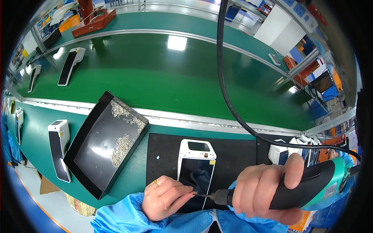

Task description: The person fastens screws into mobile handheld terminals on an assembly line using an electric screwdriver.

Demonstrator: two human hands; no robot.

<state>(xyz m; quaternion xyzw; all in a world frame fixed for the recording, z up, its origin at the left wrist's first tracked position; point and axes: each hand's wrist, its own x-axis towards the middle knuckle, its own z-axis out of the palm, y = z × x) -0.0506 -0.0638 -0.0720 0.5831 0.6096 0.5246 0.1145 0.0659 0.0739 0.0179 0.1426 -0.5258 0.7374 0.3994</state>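
My right hand [268, 190] is wrapped round a black and green electric screwdriver [307, 186], its bit pointing left. The fingers of my left hand [167, 196] are pinched together at the tip of that bit; whatever small piece they hold is too tiny to make out. Beneath both hands, a white handheld payment terminal [197, 167] lies on a black mat [163, 151], with its dark screen up and a small yellow sticker near the screen's top corner. My hands and the screwdriver cover its lower part.
Left of the mat stands a black tray [93, 147] with heaps of small silvery screws [122, 149]. Another terminal [59, 149] lies beyond it. Several white units [291, 149] cluster at right. A black cable [223, 77] hangs across the green conveyor belt [155, 73], which carries more terminals [70, 66].
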